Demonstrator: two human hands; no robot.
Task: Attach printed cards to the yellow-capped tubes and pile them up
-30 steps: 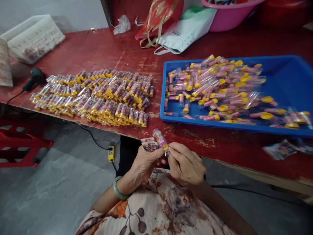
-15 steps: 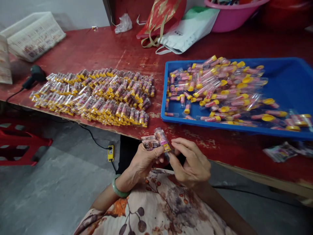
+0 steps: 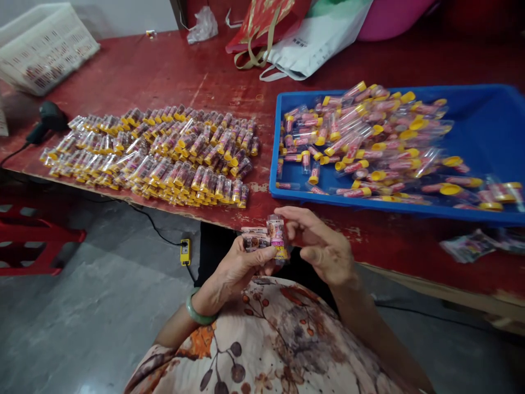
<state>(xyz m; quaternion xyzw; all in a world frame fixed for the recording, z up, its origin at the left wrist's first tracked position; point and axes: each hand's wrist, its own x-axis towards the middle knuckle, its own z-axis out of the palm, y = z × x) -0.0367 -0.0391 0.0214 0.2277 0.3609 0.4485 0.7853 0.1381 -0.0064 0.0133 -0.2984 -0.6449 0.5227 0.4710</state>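
Between the thumb and fingers of my left hand (image 3: 235,271) is a small clear tube (image 3: 277,231) with a printed pink label and yellow at its lower end. The same hand also grips a small stack of printed labels (image 3: 255,239), just left of the tube. My right hand (image 3: 328,249) is beside the tube with thumb and fingers apart. Its index fingertip lies by the tube's top; whether it touches cannot be told. Rows of labelled tubes (image 3: 164,164) with yellow ends are stacked on the table to the left. Plainer pink-filled tubes (image 3: 356,148) lie loose on the right.
The loose tubes are in a blue tray (image 3: 484,126) on the red table (image 3: 172,71). A black handheld scanner (image 3: 51,117) and a white basket (image 3: 53,52) stand at left. Bags (image 3: 315,44) lie behind. A yellow power strip (image 3: 186,251) hangs below the edge.
My right hand's thumb has moved off the tube and its fingers have spread. The tube in my left hand has turned more upright. The view has tilted slightly downward.
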